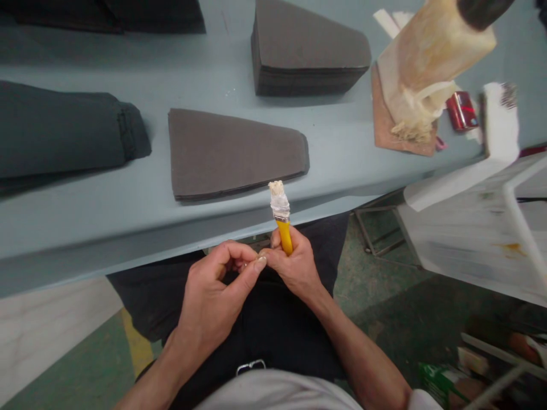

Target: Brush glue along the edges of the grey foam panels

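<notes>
Though wrists [323, 304] apart, LH [216, 290] against RH [297, 265]

A shiny red object [462, 111] lies at right; a yellow stripe [135, 341] marks the green floor [94, 370].

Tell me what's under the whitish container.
A brown board lies under the whitish container, its left and near edges showing. Whatever else is beneath is covered and can't be seen.

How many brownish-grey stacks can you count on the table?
2: the near stack, just beyond the brush, and the far stack, left of the container. Others may be out of view.
</notes>
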Demonstrator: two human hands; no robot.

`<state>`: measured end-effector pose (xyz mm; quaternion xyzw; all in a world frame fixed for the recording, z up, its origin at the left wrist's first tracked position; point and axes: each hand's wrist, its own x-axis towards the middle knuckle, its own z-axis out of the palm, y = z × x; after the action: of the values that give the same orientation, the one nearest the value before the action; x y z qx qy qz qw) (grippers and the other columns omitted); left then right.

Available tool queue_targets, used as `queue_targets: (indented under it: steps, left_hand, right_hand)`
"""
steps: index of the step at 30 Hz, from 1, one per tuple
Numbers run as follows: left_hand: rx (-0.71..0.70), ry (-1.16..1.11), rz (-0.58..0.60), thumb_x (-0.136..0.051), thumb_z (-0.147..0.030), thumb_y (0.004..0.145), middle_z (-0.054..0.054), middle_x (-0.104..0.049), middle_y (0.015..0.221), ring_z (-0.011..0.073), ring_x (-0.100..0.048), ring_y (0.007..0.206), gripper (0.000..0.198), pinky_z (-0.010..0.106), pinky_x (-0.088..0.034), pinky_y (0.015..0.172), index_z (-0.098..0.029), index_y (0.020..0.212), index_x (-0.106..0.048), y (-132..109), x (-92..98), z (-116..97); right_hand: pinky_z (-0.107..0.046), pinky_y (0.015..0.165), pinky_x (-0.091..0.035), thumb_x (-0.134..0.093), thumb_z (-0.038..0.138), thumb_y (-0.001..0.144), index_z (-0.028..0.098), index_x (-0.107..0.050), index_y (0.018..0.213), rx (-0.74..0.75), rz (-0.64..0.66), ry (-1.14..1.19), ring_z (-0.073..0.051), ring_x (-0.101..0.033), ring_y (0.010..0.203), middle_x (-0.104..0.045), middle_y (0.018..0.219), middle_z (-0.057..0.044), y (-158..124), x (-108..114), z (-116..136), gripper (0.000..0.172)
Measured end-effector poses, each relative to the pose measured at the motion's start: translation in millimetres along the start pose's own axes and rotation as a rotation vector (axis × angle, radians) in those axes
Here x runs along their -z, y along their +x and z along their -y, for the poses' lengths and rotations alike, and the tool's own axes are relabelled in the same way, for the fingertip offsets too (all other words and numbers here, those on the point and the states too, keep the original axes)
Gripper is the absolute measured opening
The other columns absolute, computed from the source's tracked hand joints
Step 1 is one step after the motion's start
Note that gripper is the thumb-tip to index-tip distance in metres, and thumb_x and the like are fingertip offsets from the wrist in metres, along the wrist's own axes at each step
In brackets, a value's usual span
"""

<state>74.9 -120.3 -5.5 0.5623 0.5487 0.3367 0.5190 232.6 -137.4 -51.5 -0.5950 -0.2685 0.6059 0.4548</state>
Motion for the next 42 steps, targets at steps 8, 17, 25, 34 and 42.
queue_targets:
  steps: [8, 17, 25, 34, 42]
  left_hand:
    - [0.252, -0.210, 0.063, -0.085, -0.041, 0.083, -0.001, -0.065, 0.066, 0.0094, -0.055, 0.058, 0.030, 0.020, -0.045, 0.057, -0.018, 0.076, -0.068, -0.5, 3.0, 11.0]
    - [0.412, -0.843, 0.197, -0.087, -0.047, 0.088, -0.005, -0.050, 0.065, 0.0074, -0.045, 0.054, 0.046, 0.020, -0.045, 0.055, -0.019, 0.072, -0.055, 1.3, 7.8, 13.0]
    - [0.152, -0.349, 0.183, -0.062, -0.057, 0.104, -0.002, -0.052, 0.064, 0.0124, -0.052, 0.061, 0.050, 0.026, -0.046, 0.062, -0.021, 0.071, -0.053, 1.9, 25.4, 13.8]
    - [-0.015, 0.268, 0.223, -0.069, -0.037, 0.093, -0.002, -0.066, 0.069, 0.0136, -0.059, 0.062, 0.022, 0.024, -0.046, 0.062, -0.022, 0.077, -0.068, 12.6, 22.9, 15.3]
    - [0.018, 0.092, 0.091, -0.061, -0.058, 0.102, -0.002, -0.056, 0.051, 0.0127, -0.049, 0.047, 0.048, 0.025, -0.039, 0.050, -0.022, 0.071, -0.071, 18.7, 29.8, -4.0]
  right_hand:
    - [-0.022, 0.049, -0.023, -0.097, 0.050, 0.062, 0.025, -0.047, 0.075, -0.005, 0.036, -0.101, -0.006, -0.025, 0.052, -0.033, 0.054, 0.014, 1.8, 3.9, 2.7, 0.058]
    - [-0.023, 0.051, -0.026, -0.086, 0.052, 0.074, 0.025, -0.043, 0.074, -0.035, 0.220, -0.074, -0.007, -0.027, 0.055, -0.036, 0.059, 0.012, -4.5, -1.0, -3.0, 0.050]
    - [-0.028, 0.055, -0.027, -0.036, 0.069, 0.109, 0.020, -0.059, 0.088, 0.103, 0.301, -0.169, -0.011, -0.030, 0.056, -0.036, 0.065, 0.007, -18.2, 21.8, -9.2, 0.058]
    - [-0.029, 0.060, -0.031, -0.035, 0.058, 0.114, 0.020, -0.062, 0.087, 0.193, 0.226, -0.341, -0.012, -0.035, 0.058, -0.041, 0.066, 0.005, -24.3, 30.8, -5.6, 0.054]
    - [-0.028, 0.058, -0.031, -0.040, 0.057, 0.113, 0.020, -0.067, 0.086, 0.323, 0.234, -0.419, -0.011, -0.037, 0.054, -0.042, 0.063, 0.006, -18.5, 39.5, -11.2, 0.053]
